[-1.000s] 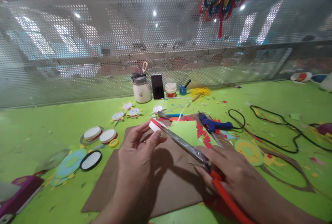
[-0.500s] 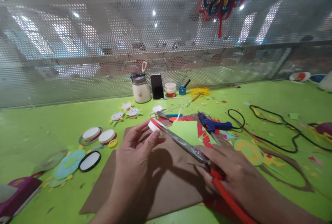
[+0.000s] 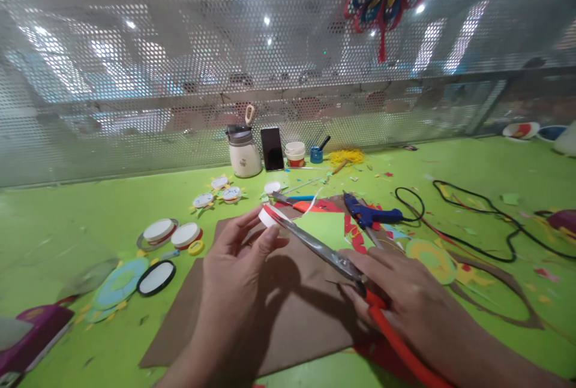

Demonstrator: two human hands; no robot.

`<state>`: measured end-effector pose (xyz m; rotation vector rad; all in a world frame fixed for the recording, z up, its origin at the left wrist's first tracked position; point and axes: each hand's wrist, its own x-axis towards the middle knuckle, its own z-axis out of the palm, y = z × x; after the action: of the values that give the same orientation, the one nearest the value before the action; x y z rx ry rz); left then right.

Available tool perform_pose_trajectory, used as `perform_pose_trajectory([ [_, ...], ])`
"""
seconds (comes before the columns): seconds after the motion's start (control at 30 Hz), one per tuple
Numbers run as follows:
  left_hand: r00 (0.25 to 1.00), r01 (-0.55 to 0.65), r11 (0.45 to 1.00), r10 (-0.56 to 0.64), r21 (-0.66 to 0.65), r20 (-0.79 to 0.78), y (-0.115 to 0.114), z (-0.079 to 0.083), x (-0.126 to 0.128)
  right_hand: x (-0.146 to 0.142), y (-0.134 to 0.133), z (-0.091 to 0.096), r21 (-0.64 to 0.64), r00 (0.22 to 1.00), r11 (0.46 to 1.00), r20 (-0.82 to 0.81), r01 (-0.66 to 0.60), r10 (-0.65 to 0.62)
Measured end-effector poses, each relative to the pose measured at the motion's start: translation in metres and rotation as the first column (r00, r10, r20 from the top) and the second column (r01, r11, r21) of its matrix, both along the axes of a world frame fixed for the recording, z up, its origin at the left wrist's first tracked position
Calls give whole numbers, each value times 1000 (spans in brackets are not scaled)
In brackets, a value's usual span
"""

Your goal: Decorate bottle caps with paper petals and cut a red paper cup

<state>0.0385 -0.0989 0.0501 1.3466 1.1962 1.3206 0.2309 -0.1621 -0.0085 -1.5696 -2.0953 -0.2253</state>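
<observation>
Between the thumb and fingers of my left hand (image 3: 240,253) is a small white disc with a red edge (image 3: 269,216), tilted up over the cardboard. My right hand (image 3: 396,292) is wrapped round a pair of scissors (image 3: 328,254) with orange-red handles. The blades point up and left, and their tips meet the disc's rim. A thin pale strip (image 3: 314,201) sticks up just beyond the blades. Below both hands lies a brown cardboard sheet (image 3: 310,328), with a light green paper piece (image 3: 326,226) at its far side.
A blue glue gun (image 3: 371,215) with a black cord lies right of the paper. White-topped discs (image 3: 185,235) and a black-rimmed disc (image 3: 156,278) rest at left. A jug (image 3: 244,154), a phone (image 3: 272,149) and a tub (image 3: 295,154) stand along the mesh screen (image 3: 180,94).
Both hands, the disc and the scissors keep nearly the same pose, with a very slight shift right. The pale strip leans a little further right.
</observation>
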Motion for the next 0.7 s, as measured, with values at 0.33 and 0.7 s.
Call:
perform_pose_trajectory([
  [0.33, 995, 29, 998, -24, -53, 93, 11, -15, -6, -5, -1, 0, -18, 998, 1000, -60, -5, 4],
  [0.7, 993, 33, 996, -23, -82, 116, 20, -18, -8, -3, 0, 0, -44, 1000, 999, -29, -4, 3],
])
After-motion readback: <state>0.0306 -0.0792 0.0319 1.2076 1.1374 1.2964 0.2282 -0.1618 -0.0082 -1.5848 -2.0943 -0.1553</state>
